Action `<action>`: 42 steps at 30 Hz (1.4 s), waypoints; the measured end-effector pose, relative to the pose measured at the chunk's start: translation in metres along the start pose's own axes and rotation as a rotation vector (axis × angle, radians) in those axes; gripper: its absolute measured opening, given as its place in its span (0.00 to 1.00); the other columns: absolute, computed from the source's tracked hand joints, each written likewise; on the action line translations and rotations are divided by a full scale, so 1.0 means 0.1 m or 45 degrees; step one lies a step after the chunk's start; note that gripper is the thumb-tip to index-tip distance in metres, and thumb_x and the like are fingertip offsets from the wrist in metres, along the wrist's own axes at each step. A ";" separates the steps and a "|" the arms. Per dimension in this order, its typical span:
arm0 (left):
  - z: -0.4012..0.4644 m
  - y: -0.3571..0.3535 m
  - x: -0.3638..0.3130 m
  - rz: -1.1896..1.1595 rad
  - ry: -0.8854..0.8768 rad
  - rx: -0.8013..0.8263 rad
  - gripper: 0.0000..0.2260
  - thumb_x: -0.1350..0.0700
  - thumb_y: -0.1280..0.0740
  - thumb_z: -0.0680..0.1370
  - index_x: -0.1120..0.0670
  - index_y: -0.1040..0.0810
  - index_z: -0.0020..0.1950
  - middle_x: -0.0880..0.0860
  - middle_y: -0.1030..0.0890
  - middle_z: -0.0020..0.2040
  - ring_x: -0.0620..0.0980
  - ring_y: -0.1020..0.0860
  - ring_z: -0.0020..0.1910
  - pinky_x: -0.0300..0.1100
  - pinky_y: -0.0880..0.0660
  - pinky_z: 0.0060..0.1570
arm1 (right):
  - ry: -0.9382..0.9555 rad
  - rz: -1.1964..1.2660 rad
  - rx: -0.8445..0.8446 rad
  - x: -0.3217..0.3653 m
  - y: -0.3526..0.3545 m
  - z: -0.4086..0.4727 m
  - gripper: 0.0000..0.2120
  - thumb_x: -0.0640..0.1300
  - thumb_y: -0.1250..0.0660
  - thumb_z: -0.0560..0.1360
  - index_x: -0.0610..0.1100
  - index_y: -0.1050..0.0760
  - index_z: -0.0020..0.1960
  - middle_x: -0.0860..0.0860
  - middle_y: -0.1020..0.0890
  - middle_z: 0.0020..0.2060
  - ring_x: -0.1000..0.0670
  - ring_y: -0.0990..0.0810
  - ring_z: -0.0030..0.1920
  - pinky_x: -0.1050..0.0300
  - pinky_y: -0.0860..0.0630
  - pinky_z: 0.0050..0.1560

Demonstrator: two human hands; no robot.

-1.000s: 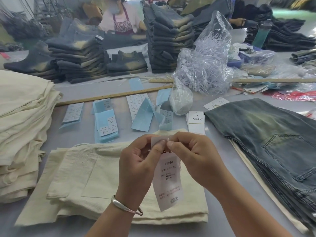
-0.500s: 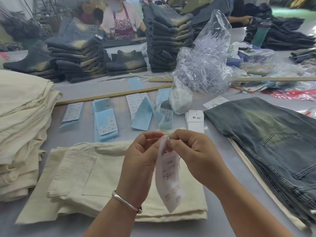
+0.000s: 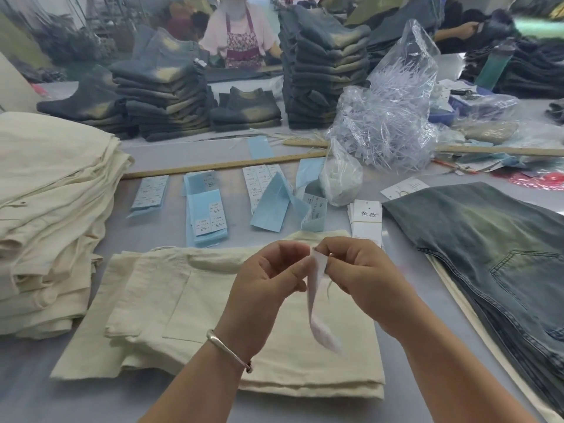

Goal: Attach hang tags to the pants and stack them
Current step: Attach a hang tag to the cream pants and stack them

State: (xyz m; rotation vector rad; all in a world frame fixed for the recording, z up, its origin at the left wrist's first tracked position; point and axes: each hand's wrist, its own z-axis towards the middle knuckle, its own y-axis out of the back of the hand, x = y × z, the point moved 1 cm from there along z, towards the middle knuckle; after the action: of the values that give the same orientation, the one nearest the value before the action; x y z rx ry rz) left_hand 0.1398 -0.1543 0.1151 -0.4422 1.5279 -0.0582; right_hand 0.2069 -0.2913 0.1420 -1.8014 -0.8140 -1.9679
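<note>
Edgewise, hang tag (image 3: 317, 288) (print unreadable) pinched between both hands (image 3: 317, 264) above cream pants (image 3: 183, 300).

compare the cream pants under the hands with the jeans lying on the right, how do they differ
The cream pants are a pale off-white with a plain, unfaded surface; the jeans are dark blue denim with a yellowish-green faded patch. The cream pants lie folded into a compact block directly below both hands, while the jeans are spread out flatter and run off the right edge of the view. The jeans' pocket has visible contrast stitching; the cream pocket is tone on tone. Both lie flat on the grey table.
</note>
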 end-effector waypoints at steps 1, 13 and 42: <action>0.00 0.02 0.02 0.000 -0.022 -0.024 0.08 0.53 0.25 0.69 0.52 0.17 0.45 0.56 0.17 0.46 0.54 0.22 0.46 0.48 0.25 0.50 | 0.003 -0.018 0.012 0.00 -0.03 0.03 0.13 0.39 0.32 0.75 0.47 0.22 0.32 0.51 0.31 0.23 0.55 0.37 0.27 0.64 0.39 0.29; -0.01 0.61 -0.08 -0.100 0.227 -0.073 0.02 0.59 0.30 0.74 0.55 0.21 0.42 0.54 0.23 0.38 0.47 0.25 0.36 0.39 0.28 0.31 | 0.019 -0.273 0.108 -0.06 -0.55 0.31 0.11 0.46 0.30 0.76 0.39 0.20 0.39 0.30 0.23 0.38 0.46 0.32 0.34 0.51 0.36 0.38; -0.37 2.14 0.10 0.471 0.262 -0.501 0.06 0.62 0.40 0.82 0.57 0.30 0.45 0.52 0.16 0.37 0.50 0.17 0.33 0.38 0.30 0.26 | -0.492 0.091 0.172 -0.44 -2.30 0.96 0.11 0.41 0.37 0.80 0.36 0.25 0.41 0.46 0.25 0.22 0.51 0.27 0.20 0.61 0.35 0.21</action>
State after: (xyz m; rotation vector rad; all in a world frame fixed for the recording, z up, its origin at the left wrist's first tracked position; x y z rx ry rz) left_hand 0.0540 0.0302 0.0391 -0.4661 1.8086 0.5061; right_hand 0.1479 -0.0588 0.0610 -2.1263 -0.9554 -1.5011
